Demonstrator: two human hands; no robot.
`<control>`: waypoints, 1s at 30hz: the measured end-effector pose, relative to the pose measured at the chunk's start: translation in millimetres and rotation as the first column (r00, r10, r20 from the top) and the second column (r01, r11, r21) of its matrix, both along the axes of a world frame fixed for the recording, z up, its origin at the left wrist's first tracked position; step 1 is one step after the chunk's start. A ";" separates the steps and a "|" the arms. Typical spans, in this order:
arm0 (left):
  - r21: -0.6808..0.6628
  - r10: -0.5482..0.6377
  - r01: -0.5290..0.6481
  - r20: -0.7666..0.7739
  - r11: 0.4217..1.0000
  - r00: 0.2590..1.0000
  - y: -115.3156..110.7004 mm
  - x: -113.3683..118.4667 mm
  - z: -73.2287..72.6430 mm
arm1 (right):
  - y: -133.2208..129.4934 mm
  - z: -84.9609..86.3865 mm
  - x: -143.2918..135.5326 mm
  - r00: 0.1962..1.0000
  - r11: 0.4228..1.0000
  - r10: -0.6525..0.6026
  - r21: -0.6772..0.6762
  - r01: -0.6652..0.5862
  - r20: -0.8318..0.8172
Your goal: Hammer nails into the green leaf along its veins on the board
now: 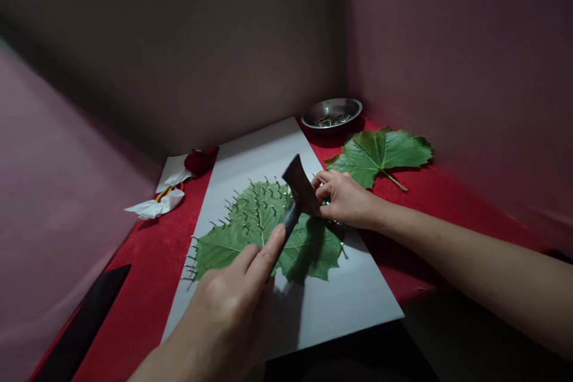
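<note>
My left hand (235, 292) is wrapped around the dark handle of a hammer (301, 184). The hammer's metal head flares at its far end and hangs over a large green leaf (264, 233). The leaf lies spread on a white board (331, 304), with several upright nails (257, 203) standing in it and along its edges. At the leaf's right side, my right hand (342, 198) has its fingers pinched together close to the hammer head. Whatever is between those fingertips is hidden behind the head.
A metal bowl of nails (332, 113) stands beyond the board's far right corner. Another green leaf (380, 155) with a stem lies on the red cloth (416, 203). To the left are crumpled white tissue (156, 208) and a dark red object (197, 162). Walls close in behind and both sides.
</note>
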State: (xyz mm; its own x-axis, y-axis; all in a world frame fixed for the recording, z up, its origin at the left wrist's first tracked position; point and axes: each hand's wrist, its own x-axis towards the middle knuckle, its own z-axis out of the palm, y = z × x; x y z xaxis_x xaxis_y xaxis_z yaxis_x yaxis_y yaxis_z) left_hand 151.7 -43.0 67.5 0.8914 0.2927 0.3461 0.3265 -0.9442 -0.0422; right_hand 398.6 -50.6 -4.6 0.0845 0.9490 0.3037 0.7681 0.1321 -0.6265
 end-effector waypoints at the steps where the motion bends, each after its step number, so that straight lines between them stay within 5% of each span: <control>1: -0.022 0.008 -0.008 -0.037 1.000 0.999 0.0 1.2 -2.9 | 0.0 -0.2 -0.1 1.000 1.000 0.001 0.000 -0.001 0.006; 8: 0.087 0.178 -0.182 0.051 0.979 0.983 -8.4 -6.8 15.5 | 0.2 -0.1 -0.3 1.000 1.000 -0.003 -0.003 0.003 -0.010; 14: 0.010 0.044 -0.043 -0.063 0.999 0.997 2.3 5.9 -3.3 | 0.0 1.2 0.2 0.999 1.000 0.001 -0.019 -0.001 -0.033; 20: 0.074 0.125 -0.127 0.034 0.989 0.992 -2.1 -0.6 12.8 | 0.2 0.3 0.8 0.998 1.000 -0.003 -0.025 0.002 -0.064; 26: 0.020 0.044 -0.043 -0.045 0.999 0.998 -0.6 3.6 -6.1 | -0.4 1.7 -0.8 0.998 0.999 -0.007 -0.037 0.005 -0.061; 30: 0.050 0.089 -0.086 -0.043 0.995 0.995 -0.6 0.4 2.4 | -0.1 1.3 -0.9 0.997 1.000 -0.009 -0.029 0.007 -0.070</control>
